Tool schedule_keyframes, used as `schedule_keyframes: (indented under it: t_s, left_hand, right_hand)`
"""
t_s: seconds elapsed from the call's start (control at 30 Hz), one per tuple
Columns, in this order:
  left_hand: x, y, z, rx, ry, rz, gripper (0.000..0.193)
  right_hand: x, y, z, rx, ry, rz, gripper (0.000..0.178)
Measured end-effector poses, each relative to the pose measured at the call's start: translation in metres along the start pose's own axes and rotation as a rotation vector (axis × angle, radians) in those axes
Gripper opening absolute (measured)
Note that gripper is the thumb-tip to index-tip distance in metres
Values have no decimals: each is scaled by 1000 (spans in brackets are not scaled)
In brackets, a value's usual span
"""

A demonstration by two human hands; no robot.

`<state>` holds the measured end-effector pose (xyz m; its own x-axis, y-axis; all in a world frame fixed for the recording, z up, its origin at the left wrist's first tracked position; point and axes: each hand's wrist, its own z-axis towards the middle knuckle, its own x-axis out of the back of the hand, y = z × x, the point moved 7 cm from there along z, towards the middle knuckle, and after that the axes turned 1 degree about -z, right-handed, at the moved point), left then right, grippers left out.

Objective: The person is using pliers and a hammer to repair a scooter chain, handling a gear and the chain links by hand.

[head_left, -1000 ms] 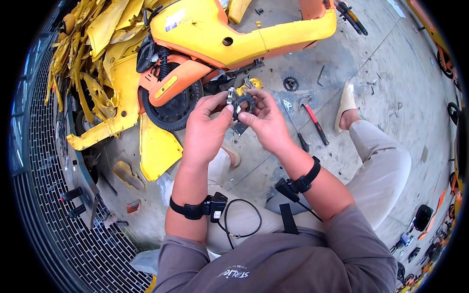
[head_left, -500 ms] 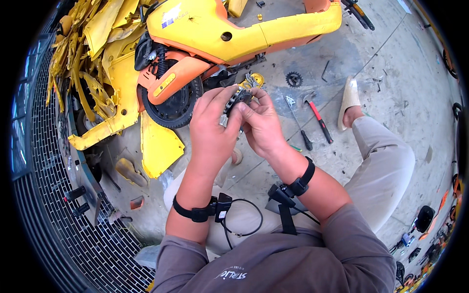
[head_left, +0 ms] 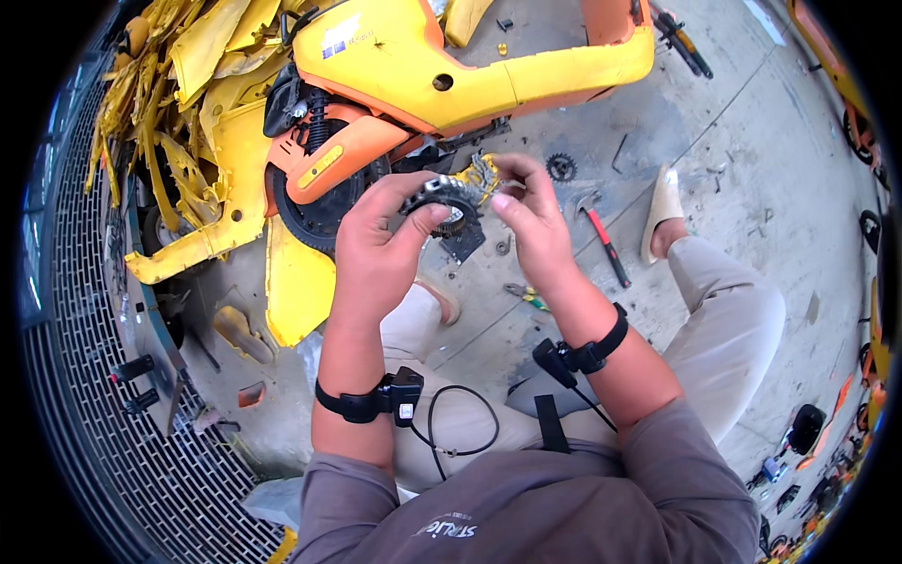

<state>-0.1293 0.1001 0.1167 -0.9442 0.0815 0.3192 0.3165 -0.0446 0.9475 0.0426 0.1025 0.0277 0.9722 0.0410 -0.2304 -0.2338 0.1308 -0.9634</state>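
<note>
My left hand (head_left: 381,240) grips a dark toothed ring (head_left: 446,195), thumb on its near side and fingers behind. My right hand (head_left: 536,221) is just right of the ring, thumb and curled fingers apart, with no held thing visible. Between the hands, beyond the ring, lies a yellow round part with a grey chain (head_left: 484,174) heaped on it. A dark flat plate (head_left: 463,246) shows below the ring. Pliers with green-and-yellow handles (head_left: 534,299) lie on the floor near my right wrist, and a red-handled hammer (head_left: 606,246) lies farther right.
A yellow and orange scooter body (head_left: 413,70) with a black wheel (head_left: 310,216) lies ahead. Yellow panels (head_left: 202,179) are piled at left. A dark sprocket (head_left: 562,167) and a hex key (head_left: 619,150) rest on the concrete beyond my right hand.
Both hands held the toothed ring before; my right hand has come off it and moved right. My left hand has shifted left and lower with the ring, which is turned to show its opening.
</note>
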Motion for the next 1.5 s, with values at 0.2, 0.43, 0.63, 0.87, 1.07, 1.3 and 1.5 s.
schedule_keyframes:
  t_s: [0.2,0.43,0.63,0.87,1.07,1.3,1.5]
  left_hand:
    - [0,12,-5,-34,-130,-229,26]
    - [2,23,-8,-65,-216,-11,29]
    - [-2,13,-6,5,-108,-387,28]
    - [-3,14,4,-44,-32,-435,38]
    - [-7,14,13,-45,-67,-384,43]
    - [-17,16,22,11,-72,-337,42]
    - [-15,15,32,62,42,-363,40]
  right_hand:
    - [-14,-40,8,-390,-587,180,43]
    - [4,-109,16,-356,-481,-191,29]
    - [1,-103,3,-396,-425,-183,29]
    - [3,-94,12,-358,-274,-129,28]
    - [11,-112,27,-399,-239,-172,28]
    - [20,-118,39,-408,-204,-228,27]
    - [28,-106,45,-367,-346,-288,26]
